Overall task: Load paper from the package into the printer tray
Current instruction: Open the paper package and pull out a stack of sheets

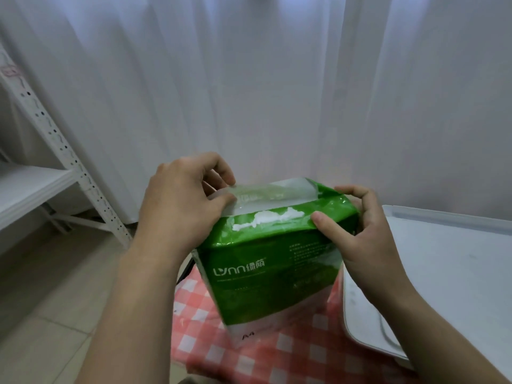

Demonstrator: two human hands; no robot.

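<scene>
A green paper package (266, 273) stands upright on a table covered with a pink checked cloth (249, 356). My left hand (180, 206) pinches the clear tape flap (249, 195) at the package's top left and holds it peeled up. My right hand (357, 231) grips the top right corner of the package, thumb on its front face. A torn white strip shows along the top fold. The white printer (443, 273) sits to the right of the package, its lid down; its tray is not visible.
White curtains (277, 79) hang behind the table. A white metal shelf rack (55, 167) stands on the left over a light tiled floor (55, 300). The printer fills the table's right side.
</scene>
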